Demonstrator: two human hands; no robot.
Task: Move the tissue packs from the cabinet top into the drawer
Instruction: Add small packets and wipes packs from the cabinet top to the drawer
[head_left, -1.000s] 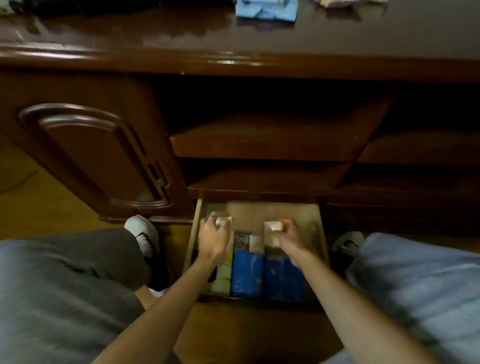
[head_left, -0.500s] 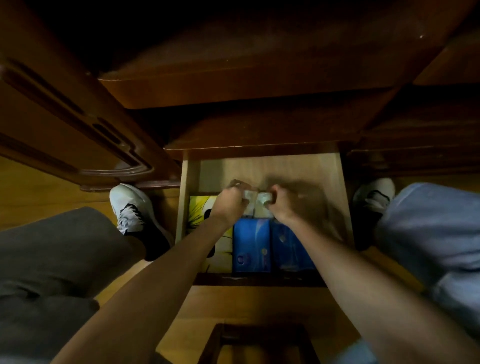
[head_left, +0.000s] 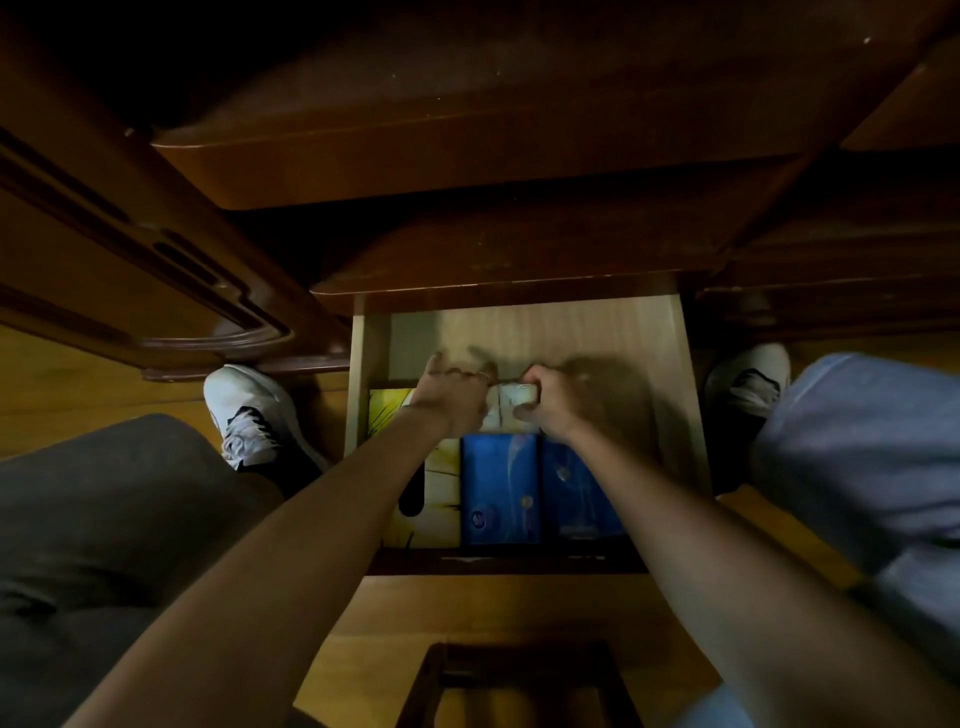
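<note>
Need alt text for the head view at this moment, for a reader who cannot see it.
Seen from above, the right hand grips a small white tissue pack inside an open wooden drawer, while the left hand rests beside it with fingers spread. Nearer the viewer lie two blue tissue packs and a yellow pack.

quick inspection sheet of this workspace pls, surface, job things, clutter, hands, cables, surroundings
surface: open drawer, pale wood floor bare at its back
job's things: two blue tissue packs side by side at the front; yellow tissue pack left of them; small white pack behind the blue ones
clutter: nothing seen
grippers: left hand fingers spread, beside the white pack; right hand grips the white pack
cables: nothing seen
surroundings: dark cabinet door at left, white shoes on wood floor, knees either side
</note>
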